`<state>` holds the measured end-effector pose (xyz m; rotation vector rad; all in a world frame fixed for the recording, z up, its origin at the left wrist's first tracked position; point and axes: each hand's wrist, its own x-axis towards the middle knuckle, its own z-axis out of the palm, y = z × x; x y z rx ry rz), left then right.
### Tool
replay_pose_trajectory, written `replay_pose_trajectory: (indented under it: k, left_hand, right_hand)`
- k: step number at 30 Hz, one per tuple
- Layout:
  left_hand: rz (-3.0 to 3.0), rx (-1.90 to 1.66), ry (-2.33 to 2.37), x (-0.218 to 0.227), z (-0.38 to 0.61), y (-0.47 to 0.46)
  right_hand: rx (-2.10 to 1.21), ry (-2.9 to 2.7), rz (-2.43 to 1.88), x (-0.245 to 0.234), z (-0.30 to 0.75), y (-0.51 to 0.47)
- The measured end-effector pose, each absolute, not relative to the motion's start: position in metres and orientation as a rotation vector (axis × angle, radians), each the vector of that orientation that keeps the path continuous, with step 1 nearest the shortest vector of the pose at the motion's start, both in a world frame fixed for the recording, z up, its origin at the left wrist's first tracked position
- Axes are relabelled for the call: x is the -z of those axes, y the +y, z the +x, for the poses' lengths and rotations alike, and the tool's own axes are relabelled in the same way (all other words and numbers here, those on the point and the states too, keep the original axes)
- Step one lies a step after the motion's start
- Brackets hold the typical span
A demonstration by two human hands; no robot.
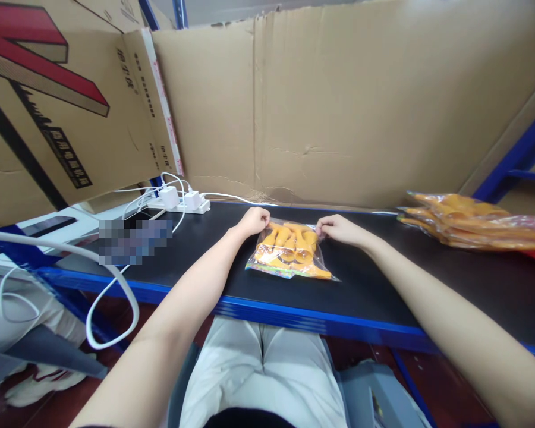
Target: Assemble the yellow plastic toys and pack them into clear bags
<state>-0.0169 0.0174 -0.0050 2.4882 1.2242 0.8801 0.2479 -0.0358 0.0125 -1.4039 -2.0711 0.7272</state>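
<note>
A clear plastic bag [289, 252] filled with several orange plastic pieces lies on the black table top [365, 285] in front of me. My left hand [252, 221] is closed in a pinch on the bag's far left corner. My right hand [336, 229] pinches the bag's far right corner. Both hands hold the bag's top edge, which rests on the table.
A pile of similar filled bags [468, 226] lies at the right. A white power strip [181, 202] with chargers and cables sits at the back left. Cardboard sheets [339, 101] wall the back; a blue table edge [294, 315] runs near my lap.
</note>
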Motion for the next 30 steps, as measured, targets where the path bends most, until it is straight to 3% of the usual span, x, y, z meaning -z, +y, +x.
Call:
replay_pose_trajectory:
  k: [8,12,18,21,25,30]
  left_hand:
    - [2.756,-0.876,1.292,0.0,-0.01,0.005]
    - [2.784,-1.065,1.195,-0.001,-0.009,0.001]
    - [2.668,-1.26,1.187,-0.006,-0.01,-0.005]
    - [2.624,-1.328,1.131,-0.009,-0.009,-0.005]
    - [2.488,-1.57,1.191,-0.008,-0.011,0.002]
    - [2.428,-1.572,1.279,-0.002,-0.017,0.014]
  right_hand:
    - [-0.714,-2.405,-1.929,-0.061,0.222,-0.027]
    - [-0.611,-2.482,-1.847,-0.069,0.207,-0.009]
    - [-1.544,-2.169,-1.465,-0.061,0.192,-0.003]
    - [-1.72,-1.946,-1.382,-0.057,0.193,-0.012]
    - [-1.573,-1.649,-1.274,-0.064,0.226,-0.022]
    - [-0.97,-1.141,-1.313,-0.096,0.317,-0.029]
